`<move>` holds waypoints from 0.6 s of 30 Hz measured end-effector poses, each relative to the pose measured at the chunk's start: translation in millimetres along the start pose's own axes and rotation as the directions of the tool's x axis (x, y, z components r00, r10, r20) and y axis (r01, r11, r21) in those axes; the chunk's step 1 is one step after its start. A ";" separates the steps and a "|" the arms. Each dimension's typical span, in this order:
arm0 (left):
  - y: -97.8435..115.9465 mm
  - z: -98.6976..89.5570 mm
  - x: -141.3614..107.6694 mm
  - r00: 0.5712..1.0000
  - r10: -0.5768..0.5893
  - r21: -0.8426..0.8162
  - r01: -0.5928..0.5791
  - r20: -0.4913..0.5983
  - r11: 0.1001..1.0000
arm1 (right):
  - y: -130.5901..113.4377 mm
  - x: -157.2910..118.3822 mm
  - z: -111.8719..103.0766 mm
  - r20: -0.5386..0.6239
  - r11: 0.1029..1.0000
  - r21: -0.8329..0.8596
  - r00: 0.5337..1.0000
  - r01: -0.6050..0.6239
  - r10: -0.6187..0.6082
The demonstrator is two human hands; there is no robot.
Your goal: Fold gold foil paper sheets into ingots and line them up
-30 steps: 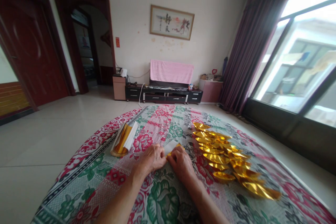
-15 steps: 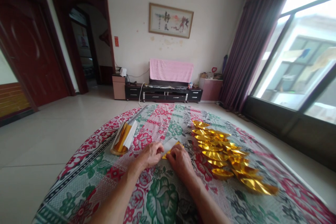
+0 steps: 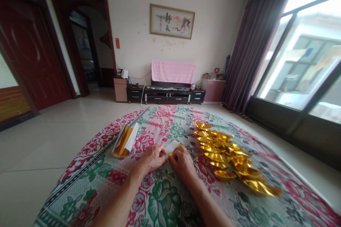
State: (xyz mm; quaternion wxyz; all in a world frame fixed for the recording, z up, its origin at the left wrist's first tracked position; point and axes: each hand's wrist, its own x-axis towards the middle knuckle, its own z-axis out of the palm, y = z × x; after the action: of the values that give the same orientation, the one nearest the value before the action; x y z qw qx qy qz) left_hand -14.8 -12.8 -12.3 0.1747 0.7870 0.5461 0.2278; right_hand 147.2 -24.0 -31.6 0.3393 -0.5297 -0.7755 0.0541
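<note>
Near the middle of the surface (image 3: 164, 198), which is spread with a flowered cloth in red, green and grey, the right hand (image 3: 182, 163) has its fingers bent down onto a small white-and-gold sheet (image 3: 172, 145), while the left hand (image 3: 153, 157) is at the sheet's left side with its fingers curled in, and whether they grip its edge I cannot tell. Well to the right lie rows of folded gold pieces (image 3: 225, 175), overlapping in places, and to the left of both hands rests a curled stack of gold and white sheets (image 3: 124, 141).
</note>
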 end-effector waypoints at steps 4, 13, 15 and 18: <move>3.6 -0.9 -1.5 1.000 -0.001 0.033 0.001 0.016 0.999 | -2.7 -0.7 -1.3 -0.007 0.999 -0.019 1.000 -0.027 0.027; 2.5 0.4 -1.5 0.999 0.043 0.054 -0.043 0.018 0.998 | -6.5 -5.4 -6.5 -0.030 0.985 -0.140 0.995 -0.098 0.095; 1.3 1.4 -1.2 0.999 0.050 0.059 -0.051 0.013 0.997 | -5.9 -5.6 -8.9 -0.017 0.983 -0.150 0.995 -0.102 0.101; -0.5 2.9 -1.1 0.997 0.072 0.053 -0.072 0.004 0.996 | -2.5 -4.9 -12.2 0.014 0.989 -0.128 0.997 -0.072 0.075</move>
State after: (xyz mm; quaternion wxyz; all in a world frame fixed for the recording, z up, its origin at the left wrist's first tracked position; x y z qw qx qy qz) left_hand -13.9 -13.7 -15.2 0.1463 0.8106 0.5231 0.2186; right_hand 153.3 -32.7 -23.5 0.2952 -0.5779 -0.7605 0.0219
